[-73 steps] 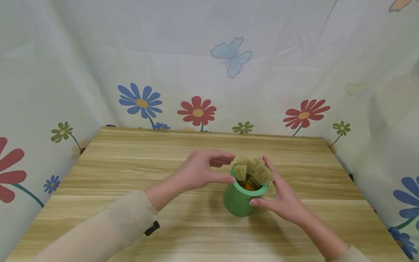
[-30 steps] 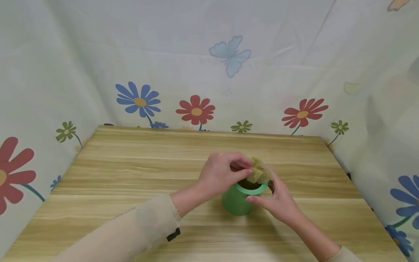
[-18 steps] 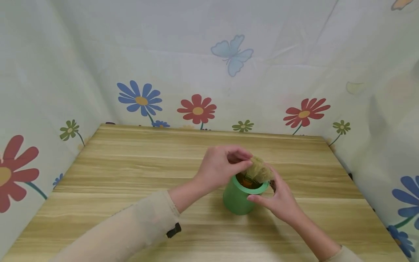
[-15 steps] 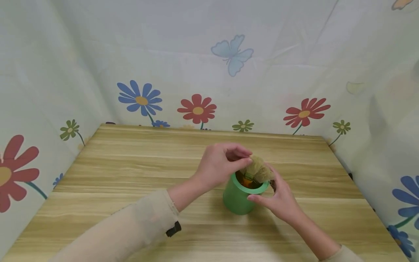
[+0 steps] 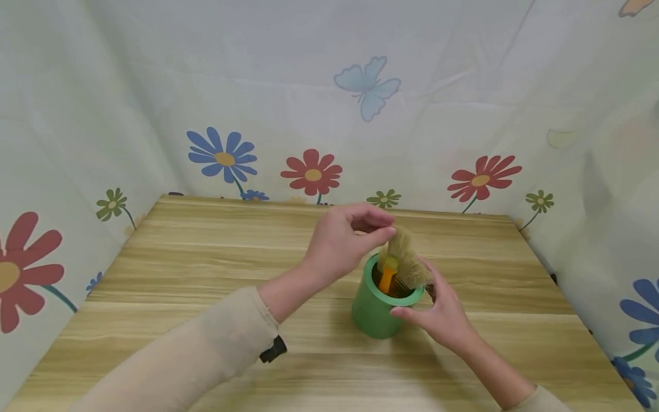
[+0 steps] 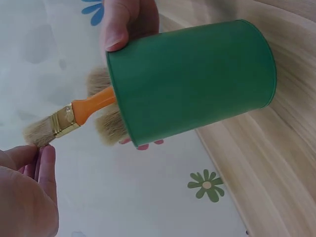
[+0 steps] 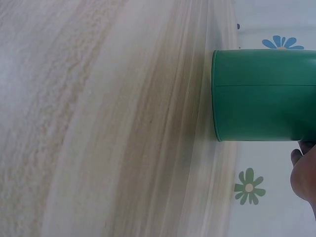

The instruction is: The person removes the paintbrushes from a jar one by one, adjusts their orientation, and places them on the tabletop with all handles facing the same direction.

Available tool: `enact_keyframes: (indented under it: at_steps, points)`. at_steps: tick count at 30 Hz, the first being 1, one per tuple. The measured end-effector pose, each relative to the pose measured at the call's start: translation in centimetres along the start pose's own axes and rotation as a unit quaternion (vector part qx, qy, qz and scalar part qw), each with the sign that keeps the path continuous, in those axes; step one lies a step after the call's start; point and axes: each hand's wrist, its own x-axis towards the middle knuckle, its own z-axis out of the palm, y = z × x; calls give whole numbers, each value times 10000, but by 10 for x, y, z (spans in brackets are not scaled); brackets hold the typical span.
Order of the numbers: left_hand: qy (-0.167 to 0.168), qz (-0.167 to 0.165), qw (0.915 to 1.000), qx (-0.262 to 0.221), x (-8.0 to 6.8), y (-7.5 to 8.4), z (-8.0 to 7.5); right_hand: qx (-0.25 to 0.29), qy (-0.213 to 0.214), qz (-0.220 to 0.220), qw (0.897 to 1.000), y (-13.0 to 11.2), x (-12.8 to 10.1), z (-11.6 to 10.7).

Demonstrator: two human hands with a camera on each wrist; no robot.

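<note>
brush (image 6: 69, 117) bristle-end up, long axis aslant

No readable text
Green cup (image 6: 192, 81): no legible lettering; brush ferrule (image 6: 65, 121) beyond its rim: any marking too small to read.

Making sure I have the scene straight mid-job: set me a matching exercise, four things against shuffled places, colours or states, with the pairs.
1. left hand
2. right hand
3. container
4. brush

A. orange-handled, partly inside the container
B. holds the container near its rim
C. green, upright on the table
D. pinches bristles

Pairs: 1-D, 2-B, 3-C, 4-A
</note>
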Motion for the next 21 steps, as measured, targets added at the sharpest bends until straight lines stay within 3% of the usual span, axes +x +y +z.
enact_keyframes:
  at_steps: [21]
  points:
    - [934,396,9918,-784,26,36,-38,-108,119,142,9998,-3,0,-3]
